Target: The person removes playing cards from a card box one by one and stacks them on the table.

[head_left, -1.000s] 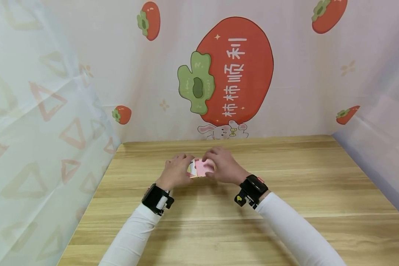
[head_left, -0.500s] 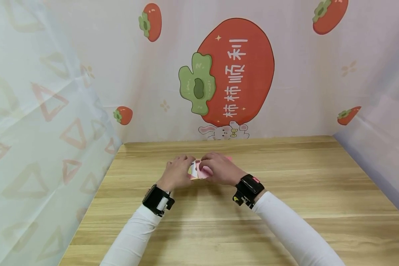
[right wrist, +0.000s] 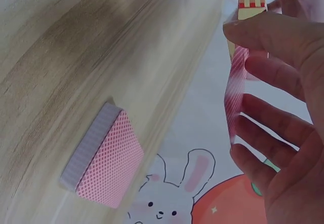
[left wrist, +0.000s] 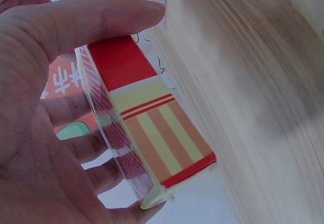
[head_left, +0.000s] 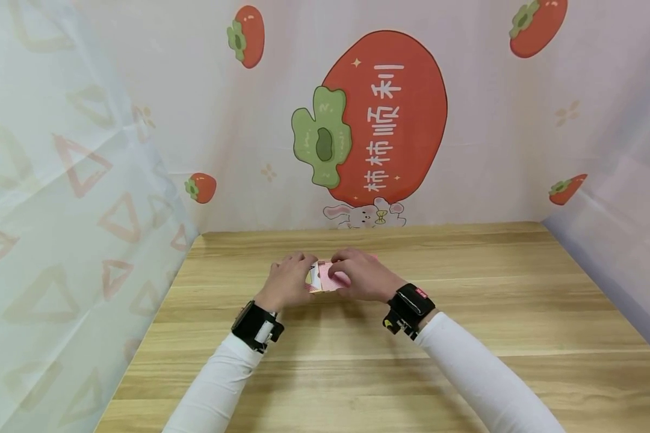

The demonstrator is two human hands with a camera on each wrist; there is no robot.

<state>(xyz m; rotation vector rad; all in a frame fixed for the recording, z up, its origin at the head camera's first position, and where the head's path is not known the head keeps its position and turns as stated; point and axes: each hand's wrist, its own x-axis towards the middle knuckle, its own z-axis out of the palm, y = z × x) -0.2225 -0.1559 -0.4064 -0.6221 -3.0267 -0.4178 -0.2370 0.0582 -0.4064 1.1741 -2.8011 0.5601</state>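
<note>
**Head view: both hands on the card box at mid-table**

Head view, centre of the frame: the left hand [head_left: 287,281] and the right hand [head_left: 362,275] meet over a small card box [head_left: 325,276], held just above the wooden table [head_left: 466,313]. In the left wrist view the box [left wrist: 147,127] sits in curled fingers, thumb clamped along its red top end, so that's a firm hold. In the right wrist view the right hand's fingers [right wrist: 273,127] wrap the box's thin patterned edge [right wrist: 235,82]; it may be a flap they pinch, the angle is poor. Lower left of that view, a deck of cards [right wrist: 104,155] lies flat on the table, apart from both hands.

The box looks light, thin card, probably glossy and easily crushed. Best held by its narrow sides, gently.
</note>
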